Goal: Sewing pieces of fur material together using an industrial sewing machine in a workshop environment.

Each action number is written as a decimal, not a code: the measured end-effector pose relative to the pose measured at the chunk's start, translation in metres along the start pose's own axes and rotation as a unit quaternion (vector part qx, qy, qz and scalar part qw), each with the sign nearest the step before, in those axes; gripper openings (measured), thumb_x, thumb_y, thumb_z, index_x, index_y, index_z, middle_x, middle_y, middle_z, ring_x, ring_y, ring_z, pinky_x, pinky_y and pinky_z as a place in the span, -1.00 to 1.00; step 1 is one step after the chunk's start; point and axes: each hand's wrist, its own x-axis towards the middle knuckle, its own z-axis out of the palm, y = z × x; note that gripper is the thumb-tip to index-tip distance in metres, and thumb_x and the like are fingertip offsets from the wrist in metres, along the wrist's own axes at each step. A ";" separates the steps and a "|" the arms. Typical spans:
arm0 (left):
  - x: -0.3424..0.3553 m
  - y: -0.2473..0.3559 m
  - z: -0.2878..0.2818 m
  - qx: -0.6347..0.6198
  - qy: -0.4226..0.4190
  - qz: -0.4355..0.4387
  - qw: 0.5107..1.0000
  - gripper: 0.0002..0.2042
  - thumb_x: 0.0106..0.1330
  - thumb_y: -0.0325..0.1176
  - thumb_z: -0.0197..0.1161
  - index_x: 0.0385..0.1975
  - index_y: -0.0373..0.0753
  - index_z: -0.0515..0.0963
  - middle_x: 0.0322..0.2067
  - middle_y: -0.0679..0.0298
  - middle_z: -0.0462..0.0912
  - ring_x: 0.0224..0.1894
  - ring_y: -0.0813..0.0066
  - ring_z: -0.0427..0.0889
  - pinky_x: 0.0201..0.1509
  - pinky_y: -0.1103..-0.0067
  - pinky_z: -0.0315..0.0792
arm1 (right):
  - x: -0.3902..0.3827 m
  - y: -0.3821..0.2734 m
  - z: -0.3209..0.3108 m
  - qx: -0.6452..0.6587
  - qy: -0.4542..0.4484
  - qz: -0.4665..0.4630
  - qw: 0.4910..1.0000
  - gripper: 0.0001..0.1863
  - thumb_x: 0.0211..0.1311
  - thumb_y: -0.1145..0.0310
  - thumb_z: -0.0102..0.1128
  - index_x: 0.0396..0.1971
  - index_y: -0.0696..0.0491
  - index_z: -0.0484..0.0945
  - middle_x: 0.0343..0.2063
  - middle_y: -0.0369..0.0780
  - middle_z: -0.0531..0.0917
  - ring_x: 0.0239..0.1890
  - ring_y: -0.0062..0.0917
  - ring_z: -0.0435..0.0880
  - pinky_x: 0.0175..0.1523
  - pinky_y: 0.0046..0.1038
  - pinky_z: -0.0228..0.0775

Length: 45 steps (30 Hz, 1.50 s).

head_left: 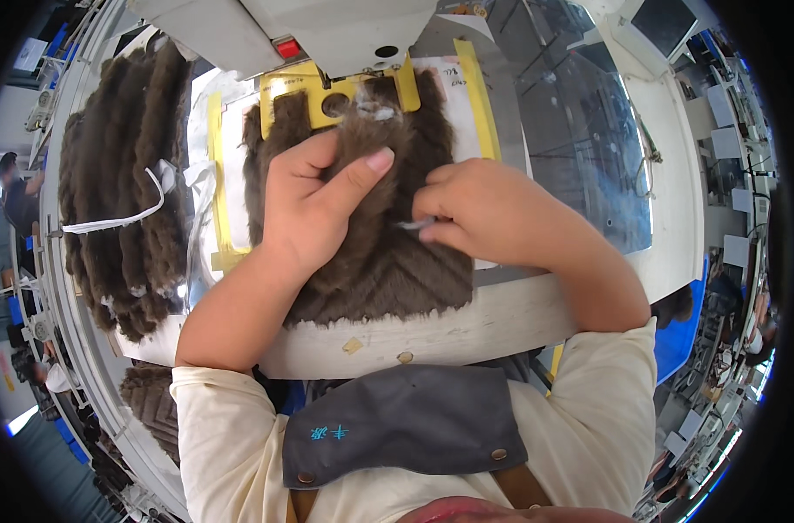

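Note:
A brown fur piece (375,292) with a chevron pattern lies on the table under the sewing machine head (336,35). My left hand (305,205) is closed on a raised fold of this fur, thumb on top, just in front of the machine. White fluff (375,112) shows at the upper end of the fold. To the right, my right hand (493,209) is pinched over the fur. A small whitish sliver (412,225) sticks out from its fingertips; its kind is unclear. A yellow plate (271,113) with cut-outs sits beneath the machine head, partly covered by fur.
A stack of dark brown fur strips (118,192), crossed by a white ribbon (122,222), lies on the left. Yellow tape strips (480,105) flank the work area. A clear sheet (580,139) covers the right side. A blue bin (685,336) stands beyond the right table edge.

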 end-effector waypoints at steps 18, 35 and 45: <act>0.004 -0.006 -0.002 0.011 -0.017 -0.026 0.999 -0.83 0.37 -0.36 0.41 -0.30 -0.36 0.66 -0.44 0.53 0.56 -0.36 0.79 0.38 -0.29 0.71 0.32 | -0.127 0.162 -0.153 -0.238 0.305 0.550 0.740 -0.06 -0.03 0.55 0.29 0.49 -0.13 0.29 0.16 0.09 0.60 0.25 -0.05 0.57 0.31 -0.23 0.43; 0.005 -0.009 0.003 0.039 -0.050 -0.030 0.998 -0.74 0.34 -0.33 0.44 -0.47 -0.39 0.59 -0.60 0.43 0.50 -0.46 0.75 0.33 -0.41 0.60 0.34 | 0.005 0.011 -0.031 0.342 0.112 0.089 0.929 -0.40 0.15 0.22 0.55 0.16 0.15 0.61 -0.28 -0.31 0.73 -0.23 -0.73 0.64 -0.17 -0.62 0.47; 0.009 0.002 0.002 0.095 -0.095 0.019 0.991 -0.62 0.29 -0.27 0.43 -0.60 -0.43 0.48 -0.66 0.02 0.48 -0.60 0.28 0.34 -0.45 0.41 0.36 | 0.023 0.007 -0.007 0.395 0.141 0.132 0.898 -0.70 0.20 0.37 0.51 -0.16 0.21 0.68 -0.48 -0.41 0.63 -0.44 -0.80 0.51 -0.30 -0.67 0.33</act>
